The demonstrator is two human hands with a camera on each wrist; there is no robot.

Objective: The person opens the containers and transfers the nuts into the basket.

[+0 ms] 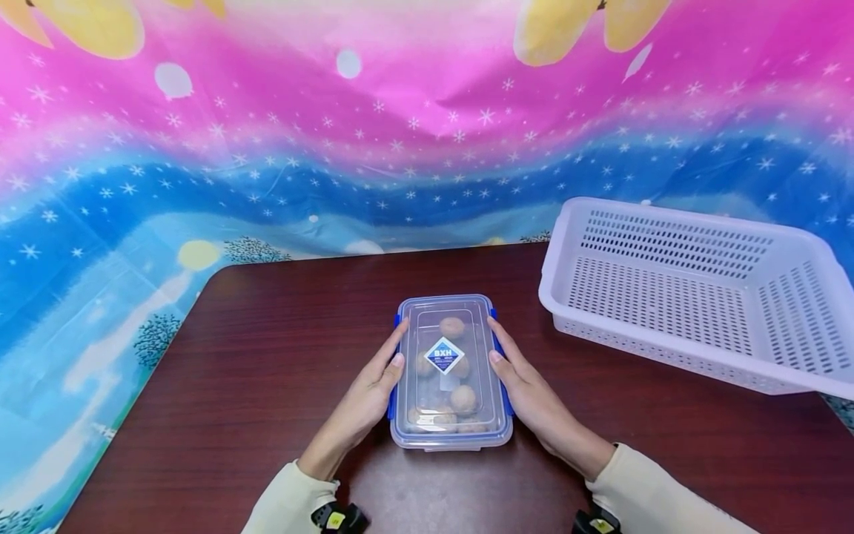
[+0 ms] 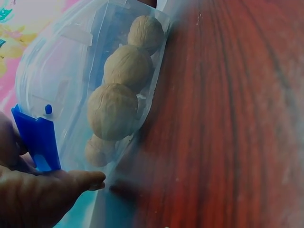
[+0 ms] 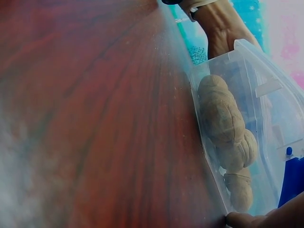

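A clear plastic box sits on the dark red bench, near the front edge and roughly at its middle, with its lid on. Walnuts show through the lid, which carries a blue diamond sticker. The left hand lies along the box's left side, fingers straight and flat against the blue clip there, thumb resting on the lid's edge. The right hand mirrors it on the right side, fingers stretched along the wall, thumb on the rim. Neither hand curls round the box; both press it from the sides. Cream sleeves cover both forearms.

The left wrist view shows the walnuts stacked against the box wall, with the blue clip just above the thumb. The right wrist view shows more walnuts behind the clear wall.

A white slotted basket stands on the bench to the right, well apart from the box. A pink and blue starred cloth hangs behind.
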